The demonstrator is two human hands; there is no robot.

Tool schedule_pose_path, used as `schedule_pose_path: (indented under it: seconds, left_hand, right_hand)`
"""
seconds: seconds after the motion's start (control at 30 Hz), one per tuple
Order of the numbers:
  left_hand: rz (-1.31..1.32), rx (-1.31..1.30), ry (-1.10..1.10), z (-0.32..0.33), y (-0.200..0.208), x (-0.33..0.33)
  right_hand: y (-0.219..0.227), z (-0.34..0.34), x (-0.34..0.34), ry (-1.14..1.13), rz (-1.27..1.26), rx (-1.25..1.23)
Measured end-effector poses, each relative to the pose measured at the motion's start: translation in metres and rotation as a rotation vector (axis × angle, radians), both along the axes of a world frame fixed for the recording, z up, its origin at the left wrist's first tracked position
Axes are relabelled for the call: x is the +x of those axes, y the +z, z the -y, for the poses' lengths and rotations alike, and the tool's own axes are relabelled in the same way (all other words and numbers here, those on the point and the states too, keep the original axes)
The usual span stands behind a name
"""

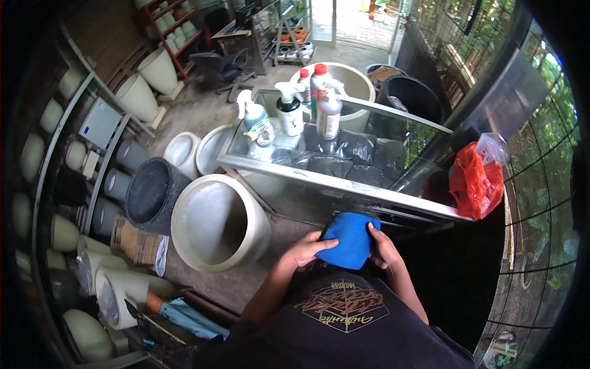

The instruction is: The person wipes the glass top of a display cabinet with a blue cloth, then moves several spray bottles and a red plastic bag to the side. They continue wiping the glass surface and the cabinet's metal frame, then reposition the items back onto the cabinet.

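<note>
Okay, so on the far left the shelves are packed with pale pots (32, 158), and a flattish piece of brown cardboard (136, 242) can be spotted farther in. Next to that, a rough dark pot (175, 184) is seen tipped a bit toward the camera, with a big cream pot (258, 224) just beside it. Then a glass-topped case (344, 186) is reached, where a spray bottle (258, 126) with a white trigger is parked near the left end, along with a few more bottles, a red-capped bottle (319, 86) included. Below those, the near left side of a blue cloth (347, 240) is gripped by the left hand (310, 248), thumb laid on top. The cloth is held up in front of the dark shirt, by the case's near edge. Its right side is grasped by the right hand (384, 246); whatever fingers are tucked underneath can't be made out. Farther right, a red plastic bag (475, 181) is seen at the case's end.
</note>
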State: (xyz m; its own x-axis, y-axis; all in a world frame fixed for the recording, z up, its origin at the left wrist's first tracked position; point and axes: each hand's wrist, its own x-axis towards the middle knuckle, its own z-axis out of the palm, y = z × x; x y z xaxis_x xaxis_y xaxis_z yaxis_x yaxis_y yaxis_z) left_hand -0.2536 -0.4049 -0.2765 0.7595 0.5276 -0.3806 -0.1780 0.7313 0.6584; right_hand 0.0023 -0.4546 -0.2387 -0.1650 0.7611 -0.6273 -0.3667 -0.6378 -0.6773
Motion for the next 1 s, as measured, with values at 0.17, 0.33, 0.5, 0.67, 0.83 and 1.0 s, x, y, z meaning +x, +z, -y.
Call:
schedule_pose_path:
  seconds: [0.17,0.33,0.5,0.67,0.83,1.0]
  left_hand:
    - [-0.107,-0.035,0.477,-0.012,0.026,-0.040]
    - [0.043,-0.058,0.732,-0.034,0.038,-0.088]
    - [-0.007,0.014,0.616,-0.033,0.035,-0.069]
    - [0.215,-0.073,0.574,-0.031,0.066,-0.001]
    - [0.191,0.011,0.690,-0.057,0.057,0.003]
    - [-0.086,0.145,0.673,-0.050,0.059,-0.025]
  right_hand:
    - [0.000,-0.009,-0.004,0.098,-0.106,0.115]
    - [-0.015,-0.018,0.005,0.061,0.034,0.168]
    - [0.143,-0.030,-0.025,-0.095,0.676,0.870]
    - [0.143,-0.041,-0.066,-0.252,1.094,1.433]
    - [-0.040,-0.019,-0.061,0.778,1.104,0.675]
    - [0.076,-0.008,-0.012,0.780,0.578,0.586]
